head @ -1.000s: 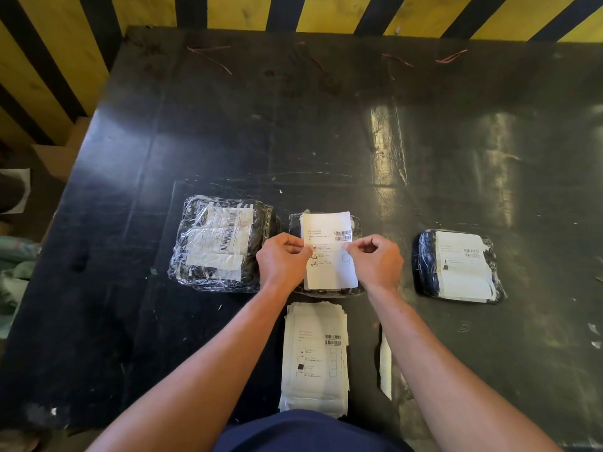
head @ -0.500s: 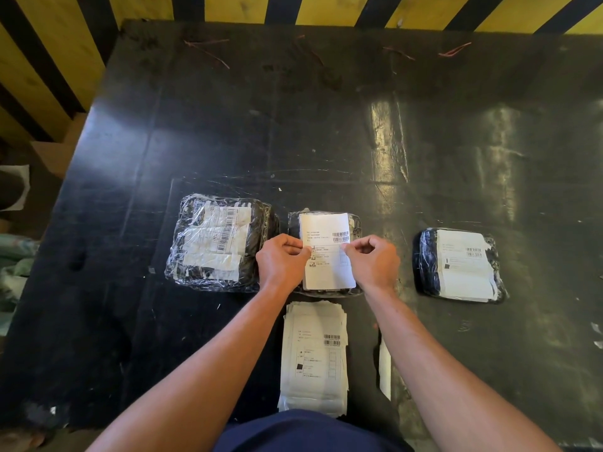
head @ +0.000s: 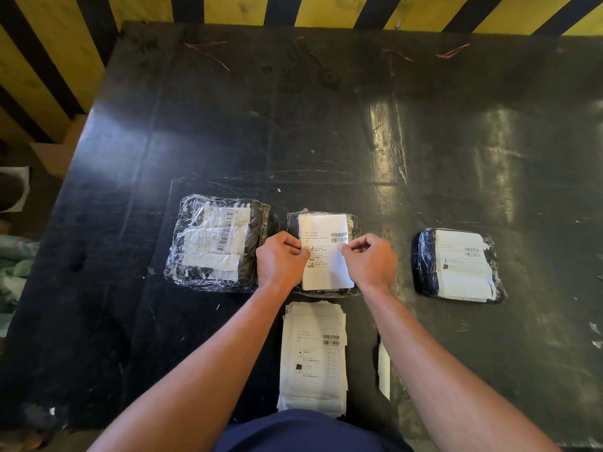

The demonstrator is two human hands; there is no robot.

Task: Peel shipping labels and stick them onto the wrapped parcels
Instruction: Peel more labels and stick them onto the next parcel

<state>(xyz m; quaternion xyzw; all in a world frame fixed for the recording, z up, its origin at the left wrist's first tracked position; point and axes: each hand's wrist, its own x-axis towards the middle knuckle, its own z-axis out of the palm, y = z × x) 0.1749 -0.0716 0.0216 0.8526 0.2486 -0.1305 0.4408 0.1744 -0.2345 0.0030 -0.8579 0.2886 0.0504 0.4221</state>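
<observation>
Three plastic-wrapped dark parcels lie in a row on the black table [head: 326, 132]. A white shipping label [head: 324, 252] covers the top of the middle parcel [head: 354, 223]. My left hand [head: 280, 261] pinches the label's left edge and my right hand [head: 370, 259] pinches its right edge, fingers curled. Under its wrap, the left parcel [head: 222, 243] shows several barcode strips. A white label is stuck on the right parcel [head: 456, 265]. A stack of labels [head: 313, 357] lies between my forearms near the front edge.
A narrow white paper strip [head: 384, 367] lies right of the stack, beside my right forearm. Thin reddish threads [head: 452, 52] lie near the table's far edge. Yellow and black striped panels [head: 228, 8] stand behind the table. A cardboard box [head: 58, 154] sits off the left edge.
The label has come down a little onto the middle parcel and lies squarer on it. Both hands stay at its side edges.
</observation>
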